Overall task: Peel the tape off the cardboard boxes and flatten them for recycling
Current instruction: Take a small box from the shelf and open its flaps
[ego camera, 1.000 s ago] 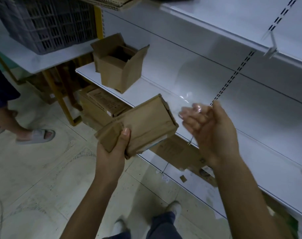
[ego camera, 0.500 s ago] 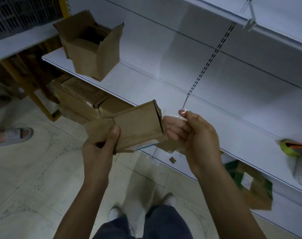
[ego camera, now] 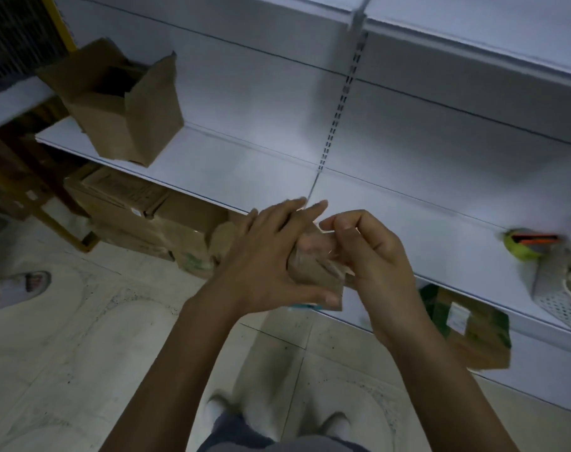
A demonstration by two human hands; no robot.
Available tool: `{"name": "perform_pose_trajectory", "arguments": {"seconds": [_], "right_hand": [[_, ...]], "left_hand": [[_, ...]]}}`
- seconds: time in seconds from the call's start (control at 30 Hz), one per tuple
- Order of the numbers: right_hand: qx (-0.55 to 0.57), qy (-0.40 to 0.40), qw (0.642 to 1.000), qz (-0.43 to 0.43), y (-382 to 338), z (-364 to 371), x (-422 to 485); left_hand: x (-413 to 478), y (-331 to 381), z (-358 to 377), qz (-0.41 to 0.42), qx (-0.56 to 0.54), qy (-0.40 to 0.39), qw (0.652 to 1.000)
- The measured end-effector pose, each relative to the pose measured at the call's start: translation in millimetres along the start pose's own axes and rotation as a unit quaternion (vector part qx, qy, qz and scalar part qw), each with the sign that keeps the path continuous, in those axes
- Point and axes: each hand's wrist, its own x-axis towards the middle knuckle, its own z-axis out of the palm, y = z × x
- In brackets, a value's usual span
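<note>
A small flattened brown cardboard box (ego camera: 313,277) sits between my two hands, in front of the white shelf. My left hand (ego camera: 267,256) lies over its left side, thumb under the lower edge, fingers spread across the top. My right hand (ego camera: 372,256) curls around its right end, fingers pinched at a strip of clear tape (ego camera: 323,247) stuck there. Most of the box is hidden by my hands. An open cardboard box (ego camera: 124,106) stands on the shelf at upper left.
White metal shelf (ego camera: 391,216) runs across the view. Under it lie stacked cardboard boxes (ego camera: 140,210) and a green-printed box (ego camera: 466,324). A green tape dispenser (ego camera: 525,246) and white basket (ego camera: 558,295) sit at right. Another person's sandalled foot (ego camera: 16,287) is at left.
My left hand has shifted from gripping the box's left flap to lying over its top. My right hand stays at the right end with the tape. The view panned right and down.
</note>
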Motion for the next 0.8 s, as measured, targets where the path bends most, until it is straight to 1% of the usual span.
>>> {"name": "perform_pose_trajectory", "arguments": {"seconds": [0.07,0.1,0.13,0.2,0.23,0.3,0.33,0.37,0.4,0.47,0.53,0.57,0.6,0.63,0.67,0.7,0.73,0.8], "right_hand": [[0.049,0.013,0.999,0.011,3.1,-32.1,-5.8],[0.093,0.024,0.995,0.024,8.2,-47.3,-8.3],[0.146,0.032,0.988,0.042,14.3,-60.6,-10.6],[0.259,0.051,0.962,0.067,26.6,-87.1,-14.2],[0.324,0.068,0.940,0.075,31.5,-104.5,-14.1],[0.467,0.117,0.871,0.095,39.6,-150.6,-13.2],[0.510,0.153,0.841,0.100,43.5,-178.8,-12.9],[0.518,0.186,0.829,0.105,48.4,-208.4,-14.5],[0.511,0.209,0.826,0.111,53.8,-235.8,-17.8],[0.499,0.238,0.826,0.107,63.9,-276.6,-25.8],[0.488,0.256,0.829,0.096,71.8,-300.7,-34.0],[0.464,0.266,0.840,0.090,73.2,-306.6,-36.4],[0.407,0.283,0.864,0.090,74.4,-308.9,-38.1],[0.314,0.302,0.895,0.094,76.8,-309.8,-38.2],[0.200,0.314,0.923,0.096,80.0,-309.7,-37.3],[0.089,0.310,0.942,0.089,83.5,-308.6,-36.4],[0.012,0.293,0.953,0.072,88.2,-307.7,-35.3],[-0.042,0.269,0.961,0.041,96.8,-307.0,-32.3]], "left_hand": [[13.9,18.8,16.5,0.001,-0.076,0.015,0.997],[20.0,29.3,26.2,-0.001,-0.127,0.034,0.991],[25.9,40.0,36.4,-0.001,-0.167,0.055,0.984],[35.3,58.9,57.2,0.015,-0.188,0.086,0.978],[39.1,66.0,67.7,0.016,-0.192,0.097,0.976],[44.7,75.8,84.1,-0.033,-0.231,0.127,0.964],[47.6,79.4,91.1,-0.067,-0.262,0.145,0.952],[50.8,82.7,98.2,-0.089,-0.289,0.157,0.940],[55.0,87.5,106.2,-0.099,-0.299,0.164,0.935],[65.1,103.3,125.5,-0.097,-0.288,0.165,0.938],[74.1,126.6,147.8,-0.075,-0.262,0.170,0.947],[78.0,139.1,158.3,-0.050,-0.252,0.175,0.950],[81.6,151.0,168.0,-0.019,-0.235,0.180,0.955],[85.3,161.3,176.6,0.008,-0.215,0.181,0.960],[89.2,170.9,183.6,0.028,-0.200,0.180,0.963],[93.1,178.9,189.2,0.041,-0.193,0.175,0.965],[96.7,186.2,194.1,0.052,-0.190,0.170,0.966],[105.0,196.0,202.9,0.075,-0.174,0.161,0.969]]}}
